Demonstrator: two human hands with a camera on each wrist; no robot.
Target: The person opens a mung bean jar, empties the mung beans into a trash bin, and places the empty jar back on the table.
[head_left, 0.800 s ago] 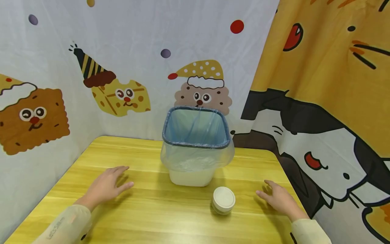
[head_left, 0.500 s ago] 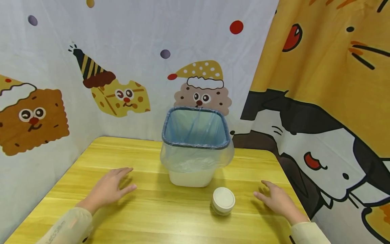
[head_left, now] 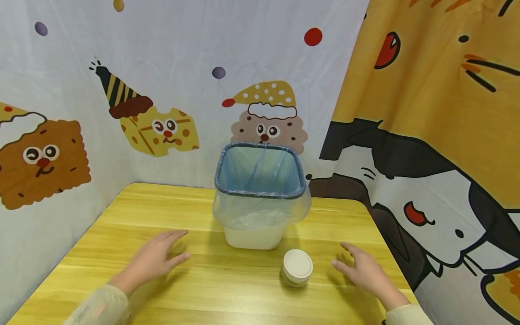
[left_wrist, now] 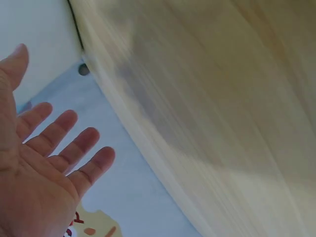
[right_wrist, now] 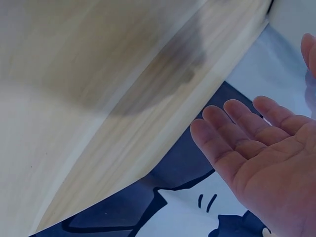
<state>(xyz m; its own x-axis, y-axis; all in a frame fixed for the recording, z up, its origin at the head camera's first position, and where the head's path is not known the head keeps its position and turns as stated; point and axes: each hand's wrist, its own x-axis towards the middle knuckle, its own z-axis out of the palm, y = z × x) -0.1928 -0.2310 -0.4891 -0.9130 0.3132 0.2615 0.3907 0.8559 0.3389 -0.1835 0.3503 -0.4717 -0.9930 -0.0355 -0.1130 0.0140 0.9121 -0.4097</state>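
My left hand (head_left: 153, 258) hovers over the left half of the table, fingers extended, thumb apart, holding nothing. In the left wrist view its palm (left_wrist: 37, 187) shows bare. On the other side, my right hand (head_left: 363, 271) is held over the table to the right of a small round tub with a white lid (head_left: 298, 265). A gap separates its fingertips from the tub. The right wrist view shows that hand's fingers (right_wrist: 222, 143) straight and bare. Behind the tub stands a white bin (head_left: 253, 238) with a blue rim, lined with a clear plastic bag (head_left: 260, 212) folded over the outside.
The yellow wood-grain table (head_left: 195, 298) carries the bin near its back edge and the tub in front. Behind it hangs a white cloth (head_left: 170, 54) with cartoon prints. A yellow, black and white printed curtain (head_left: 426, 104) runs along the right side.
Both hands have moved inward, the left to the right and slightly nearer, the right leftward toward the tub. The bin and tub stay in place on the table.
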